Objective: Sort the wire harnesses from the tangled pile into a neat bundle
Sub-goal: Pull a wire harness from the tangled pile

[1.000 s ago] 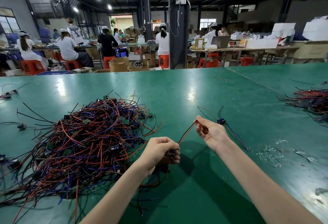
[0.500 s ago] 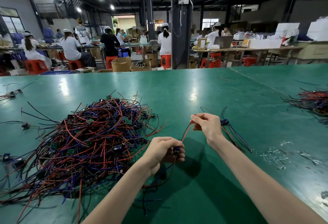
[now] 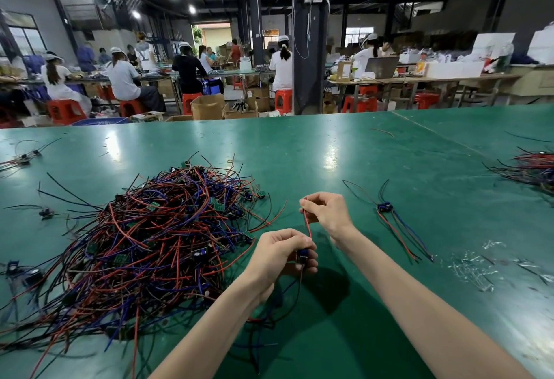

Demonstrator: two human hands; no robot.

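Early stage: large tangled pile of red, blue and black wire harnesses (image 3: 144,243) lies unsorted on green tabletop (image 3: 329,153), small laid-out bundle (image 3: 385,208) at right; left hand (image 3: 278,254) fingers curl round one harness's blue connector (image 3: 302,254), right hand (image 3: 326,213) fingers pinch its red lead (image 3: 307,225).

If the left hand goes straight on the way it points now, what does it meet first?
Probably the right hand, which pinches the red wire just ahead of it. How far apart they are in depth is unclear.
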